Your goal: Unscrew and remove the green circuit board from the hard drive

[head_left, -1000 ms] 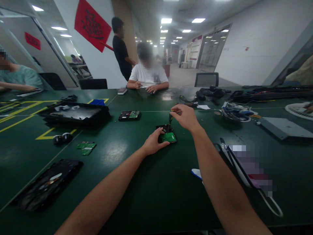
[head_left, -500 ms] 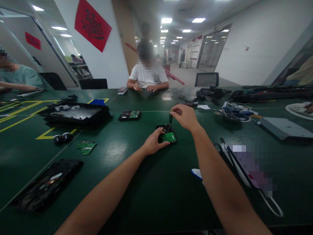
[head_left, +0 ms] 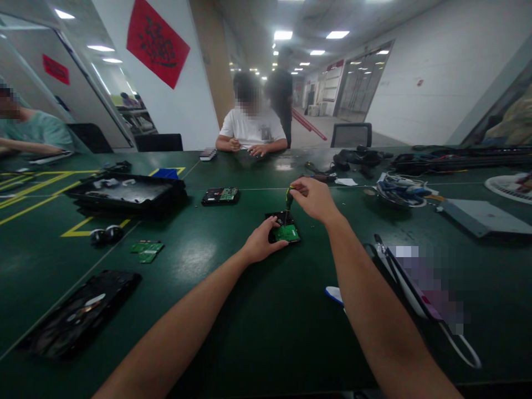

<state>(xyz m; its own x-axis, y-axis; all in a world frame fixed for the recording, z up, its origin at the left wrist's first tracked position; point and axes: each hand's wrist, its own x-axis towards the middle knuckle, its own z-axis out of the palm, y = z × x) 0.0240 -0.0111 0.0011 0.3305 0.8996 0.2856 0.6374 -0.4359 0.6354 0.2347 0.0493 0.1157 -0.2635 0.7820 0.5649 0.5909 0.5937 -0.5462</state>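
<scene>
Hard drive (head_left: 281, 235), green board (head_left: 290, 234) uppermost: lying centrally on the table (head_left: 257, 316). My left fingers (head_left: 280, 244): gripping its left side, steadying. My right fingers (head_left: 302, 183): pinching the screwdriver (head_left: 288, 201), ideally pressing straight down while turning.

Open tabletop (head_left: 187, 263) runs left from the left hand (head_left: 261, 241) to a green circuit board (head_left: 148, 253), and fills the near gap between the forearms (head_left: 199, 310). A screwdriver (head_left: 288, 201) in the right hand (head_left: 313, 198) bars the space above the hard drive (head_left: 291, 233); a black tray (head_left: 143, 194) blocks the far left, a cable bundle (head_left: 399, 188) the far right.
</scene>
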